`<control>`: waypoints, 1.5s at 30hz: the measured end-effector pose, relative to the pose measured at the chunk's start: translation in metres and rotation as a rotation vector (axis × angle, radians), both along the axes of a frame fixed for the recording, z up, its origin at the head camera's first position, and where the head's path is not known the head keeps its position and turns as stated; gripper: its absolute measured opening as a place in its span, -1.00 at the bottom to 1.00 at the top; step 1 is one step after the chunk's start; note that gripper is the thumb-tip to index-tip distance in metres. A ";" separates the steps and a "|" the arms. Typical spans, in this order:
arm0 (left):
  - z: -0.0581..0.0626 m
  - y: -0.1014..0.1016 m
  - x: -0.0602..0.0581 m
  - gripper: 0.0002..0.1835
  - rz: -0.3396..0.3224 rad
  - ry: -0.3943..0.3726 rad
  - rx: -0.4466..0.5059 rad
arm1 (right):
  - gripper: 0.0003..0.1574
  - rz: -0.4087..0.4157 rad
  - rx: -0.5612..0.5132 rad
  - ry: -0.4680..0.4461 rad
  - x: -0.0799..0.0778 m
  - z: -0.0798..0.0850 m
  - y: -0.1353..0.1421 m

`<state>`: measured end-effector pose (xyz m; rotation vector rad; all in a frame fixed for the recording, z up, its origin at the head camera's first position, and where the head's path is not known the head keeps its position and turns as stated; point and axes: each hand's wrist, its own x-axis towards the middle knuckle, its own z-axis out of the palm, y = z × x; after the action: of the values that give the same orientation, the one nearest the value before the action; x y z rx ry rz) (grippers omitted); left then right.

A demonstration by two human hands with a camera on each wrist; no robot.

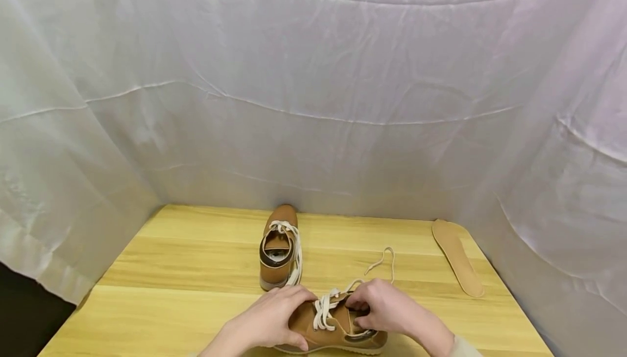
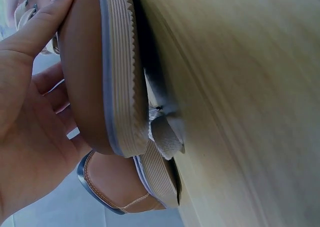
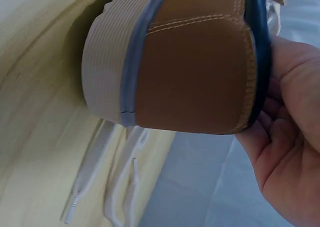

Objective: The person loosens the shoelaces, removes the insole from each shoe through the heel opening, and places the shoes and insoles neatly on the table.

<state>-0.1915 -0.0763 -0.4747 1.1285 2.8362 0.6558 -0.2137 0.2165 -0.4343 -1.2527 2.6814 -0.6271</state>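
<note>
A brown lace-up shoe [image 1: 313, 327] lies sideways at the near edge of the table, toe to the left. Around its toe, my left hand [image 1: 274, 316] grips with the thumb on the near side and the fingers on the far side. My right hand [image 1: 384, 307] reaches its bent fingers into the shoe's opening near the heel. The shoe's dark collar [image 3: 261, 62] hides those fingertips in the right wrist view; I cannot tell what they hold inside. Cream laces [image 1: 323, 311] cross the shoe's front, one end trailing onto the table.
Another brown shoe [image 1: 275, 278] stands behind, toe toward the back, its laces hanging down its right side. A tan insole [image 1: 458, 259] lies flat at the table's right edge. Grey cloth [image 1: 318, 155] encloses the wooden table [image 1: 196, 270] at the back and sides.
</note>
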 end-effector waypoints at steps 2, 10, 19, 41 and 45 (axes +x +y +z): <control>0.000 0.000 -0.001 -0.15 0.003 -0.007 0.002 | -0.76 -0.023 -0.021 -0.081 -0.003 -0.001 0.000; 0.000 0.000 -0.004 -0.13 0.019 -0.011 0.003 | -0.74 -0.061 -0.019 -0.129 -0.009 -0.006 -0.003; 0.001 0.002 -0.001 -0.13 0.022 -0.018 -0.001 | -0.78 -0.081 0.019 -0.003 -0.006 -0.013 -0.007; -0.002 0.001 -0.002 -0.17 0.001 0.013 0.026 | -0.72 -0.046 -0.045 -0.128 -0.006 -0.005 0.000; -0.002 -0.001 -0.002 -0.16 0.006 0.026 0.026 | -0.71 -0.032 -0.042 -0.120 -0.009 -0.004 -0.001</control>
<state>-0.1935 -0.0771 -0.4770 1.1418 2.8621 0.6850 -0.2224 0.2156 -0.4385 -1.1452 2.6078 -0.7418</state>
